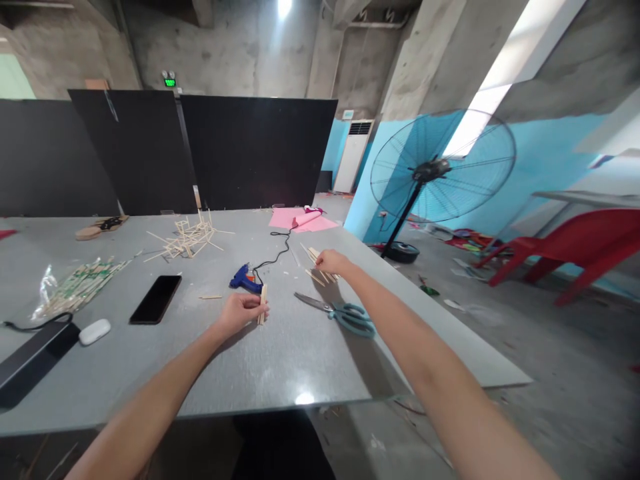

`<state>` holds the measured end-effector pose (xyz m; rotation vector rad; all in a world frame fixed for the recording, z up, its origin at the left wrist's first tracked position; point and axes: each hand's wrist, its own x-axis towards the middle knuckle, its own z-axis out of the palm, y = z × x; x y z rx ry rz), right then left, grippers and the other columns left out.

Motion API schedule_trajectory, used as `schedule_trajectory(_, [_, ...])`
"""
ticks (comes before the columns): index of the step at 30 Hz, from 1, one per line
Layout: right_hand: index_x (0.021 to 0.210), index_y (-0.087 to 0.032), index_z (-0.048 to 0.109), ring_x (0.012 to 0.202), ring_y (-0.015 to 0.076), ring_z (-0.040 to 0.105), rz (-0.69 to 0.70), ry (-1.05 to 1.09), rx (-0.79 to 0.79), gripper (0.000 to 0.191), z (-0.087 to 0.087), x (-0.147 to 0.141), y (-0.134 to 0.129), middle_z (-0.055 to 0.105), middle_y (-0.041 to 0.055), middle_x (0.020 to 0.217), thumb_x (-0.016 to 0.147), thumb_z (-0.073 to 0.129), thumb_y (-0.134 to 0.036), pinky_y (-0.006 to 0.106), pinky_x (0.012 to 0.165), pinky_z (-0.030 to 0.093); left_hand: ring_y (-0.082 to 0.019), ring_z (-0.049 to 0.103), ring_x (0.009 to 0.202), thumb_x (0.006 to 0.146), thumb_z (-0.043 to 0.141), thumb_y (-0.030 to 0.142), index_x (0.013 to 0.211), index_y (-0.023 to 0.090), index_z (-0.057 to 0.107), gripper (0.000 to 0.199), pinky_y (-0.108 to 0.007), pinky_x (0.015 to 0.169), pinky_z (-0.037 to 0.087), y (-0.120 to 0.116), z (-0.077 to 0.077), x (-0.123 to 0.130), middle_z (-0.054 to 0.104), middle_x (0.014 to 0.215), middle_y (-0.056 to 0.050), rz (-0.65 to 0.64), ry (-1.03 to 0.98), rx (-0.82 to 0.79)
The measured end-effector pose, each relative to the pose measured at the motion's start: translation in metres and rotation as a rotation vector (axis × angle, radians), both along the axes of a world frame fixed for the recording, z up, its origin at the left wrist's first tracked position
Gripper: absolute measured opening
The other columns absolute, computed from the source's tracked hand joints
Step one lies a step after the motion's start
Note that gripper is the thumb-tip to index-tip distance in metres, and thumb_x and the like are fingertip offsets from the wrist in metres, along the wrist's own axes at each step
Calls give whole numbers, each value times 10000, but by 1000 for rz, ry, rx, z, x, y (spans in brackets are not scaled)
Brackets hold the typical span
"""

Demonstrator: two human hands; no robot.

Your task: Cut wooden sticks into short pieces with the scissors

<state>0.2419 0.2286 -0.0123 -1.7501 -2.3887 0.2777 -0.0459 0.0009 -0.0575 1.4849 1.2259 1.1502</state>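
Note:
Between the thumb and fingers of my left hand are a few short wooden sticks, held roughly upright just above or on the table. My right hand reaches farther out, its fingers closed over a small group of loose wooden sticks on the table; whether it grips one is hidden. Just beyond my left hand lies a blue glue gun with a black cord. Scissors with teal handles lie between my hands, nearer the right forearm, blades apart from the sticks. A single short stick rests left of my left hand.
A tangled stick structure stands toward the back. On the left are a phone, wrapped sticks, a white case and a black box. Pink paper lies at the far edge. A fan stands right of the table.

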Motion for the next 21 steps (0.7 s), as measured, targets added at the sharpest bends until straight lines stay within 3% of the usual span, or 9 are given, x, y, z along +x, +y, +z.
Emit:
schedule_trajectory(6, [845,-166,829,921,295,709,30,-5,97,290,29,-5,-16,788,175,939,917,648,-381,325,769,458,-198,689,677,772,835,425,849,158,808,279,-311,687,525,-1,2,2,772,765,-84,-9,8,14])
schedule_trajectory(9, [669,-160,764,835,280,684,80,50,186,522,46,-11,-45,748,173,782,1012,496,-447,341,757,450,-210,696,699,752,855,425,824,153,808,285,-319,688,537,-2,5,5,780,788,-100,38,-21,20])
schedule_trajectory(11, [690,-175,750,809,246,655,128,109,240,504,48,-21,-75,739,133,766,1014,492,-462,321,738,446,-224,708,732,730,878,437,819,147,804,312,-331,700,558,-3,9,7,787,813,-112,91,-78,3])
schedule_trajectory(13, [616,-193,695,694,195,610,188,191,265,562,41,-38,-110,687,84,671,1020,455,-500,299,689,440,-231,720,767,716,896,463,844,140,798,361,-346,729,583,-4,15,7,788,836,-117,140,-160,-19])
schedule_trajectory(17, [450,-221,520,518,157,531,391,675,144,615,9,-80,-164,546,39,486,980,461,-528,295,578,415,-233,743,836,661,939,500,914,113,792,485,-373,810,612,-9,23,-1,794,943,-144,121,-304,-61])
schedule_trajectory(21, [420,-234,508,499,177,526,151,849,18,618,-18,-103,-170,539,54,443,939,482,-568,312,574,455,-244,754,865,626,968,475,985,92,800,551,-388,841,613,-10,22,-7,798,981,-169,64,-340,-101])
